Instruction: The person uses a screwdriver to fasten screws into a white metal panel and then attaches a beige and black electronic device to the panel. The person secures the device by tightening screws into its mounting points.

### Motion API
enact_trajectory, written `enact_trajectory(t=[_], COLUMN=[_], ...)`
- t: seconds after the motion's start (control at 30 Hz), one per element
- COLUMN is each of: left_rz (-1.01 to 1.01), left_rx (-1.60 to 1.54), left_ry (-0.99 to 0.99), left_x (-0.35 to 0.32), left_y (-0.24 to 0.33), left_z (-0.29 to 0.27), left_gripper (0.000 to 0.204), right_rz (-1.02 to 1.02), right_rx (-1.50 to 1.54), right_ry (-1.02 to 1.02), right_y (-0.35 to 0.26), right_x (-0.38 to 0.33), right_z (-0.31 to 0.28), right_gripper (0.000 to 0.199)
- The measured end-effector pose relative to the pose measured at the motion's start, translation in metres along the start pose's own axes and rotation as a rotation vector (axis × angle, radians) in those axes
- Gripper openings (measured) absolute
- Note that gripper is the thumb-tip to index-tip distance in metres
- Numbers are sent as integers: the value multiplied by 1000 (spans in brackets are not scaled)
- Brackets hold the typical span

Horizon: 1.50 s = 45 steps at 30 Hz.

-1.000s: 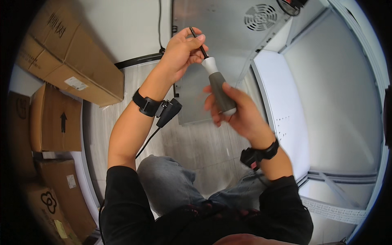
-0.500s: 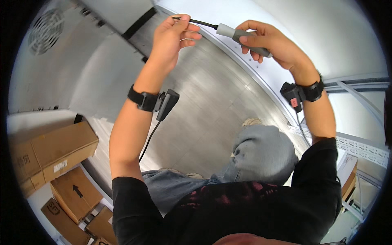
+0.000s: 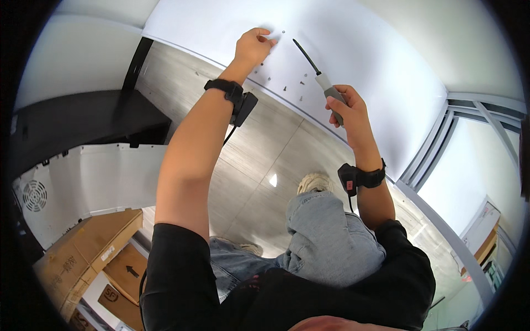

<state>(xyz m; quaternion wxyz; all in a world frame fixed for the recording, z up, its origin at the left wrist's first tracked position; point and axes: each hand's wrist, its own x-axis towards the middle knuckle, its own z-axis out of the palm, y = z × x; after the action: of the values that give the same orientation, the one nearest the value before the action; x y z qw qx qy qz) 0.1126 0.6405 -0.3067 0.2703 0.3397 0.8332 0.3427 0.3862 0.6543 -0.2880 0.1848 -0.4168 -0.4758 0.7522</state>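
A screwdriver (image 3: 331, 95) with a grey handle and a dark shaft is gripped in my right hand (image 3: 349, 113), its tip pointing up and to the left over the white tabletop (image 3: 364, 60). Just above that surface, at its near-left part, is my left hand (image 3: 255, 47), thumb and forefinger apart with nothing seen between them. A small screw (image 3: 284, 32) lies right beside those fingertips. Several more small screws (image 3: 302, 83) are scattered between my two hands. Each wrist wears a black strap with a small black device.
Below the table's near edge lies a tiled floor (image 3: 248, 171). At left stand a black cabinet (image 3: 83, 116) and a grey metal panel (image 3: 110, 179) with a round vent. Cardboard boxes (image 3: 83, 248) are stacked lower left. A grey metal frame (image 3: 441, 220) is on the right.
My left hand has left the screwdriver's shaft and come down by the screws. My right hand has lowered the screwdriver toward me, its tip now angled upward. My view has turned toward the table.
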Motion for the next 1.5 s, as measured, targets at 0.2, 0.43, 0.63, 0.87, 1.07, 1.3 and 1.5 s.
enact_trajectory(t=[0.2, 0.43, 0.63, 0.87, 1.07, 1.3, 1.5], left_rz=[128, 37, -216, -225, -119, -41, 17], left_rx=[354, 338, -846, -1333, -1413, -1377, -1404], left_ry=[73, 99, -69, 9, 198, 450, 471], left_x=[37, 51, -2, -109, -202, -301, -360], left_y=[-3, 0, 12, -37, -74, -84, -110], left_z=[29, 32, -11, -101, -173, -210, -243], left_gripper=[29, 23, 10, 15, 14, 13, 12], right_rz=[31, 38, -122, -182, -346, -531, -549], right_rx=[45, 54, -85, -229, -493, -649, -800], right_ry=[44, 17, -56, -362, -624, -834, -920], right_y=[3, -2, -11, -22, -42, -60, -70], right_x=[17, 21, 14, 3, -27, -85, -130], right_z=[-9, -12, 9, 74, 146, 198, 247], right_gripper=[27, 27, 30, 29, 29, 29, 27])
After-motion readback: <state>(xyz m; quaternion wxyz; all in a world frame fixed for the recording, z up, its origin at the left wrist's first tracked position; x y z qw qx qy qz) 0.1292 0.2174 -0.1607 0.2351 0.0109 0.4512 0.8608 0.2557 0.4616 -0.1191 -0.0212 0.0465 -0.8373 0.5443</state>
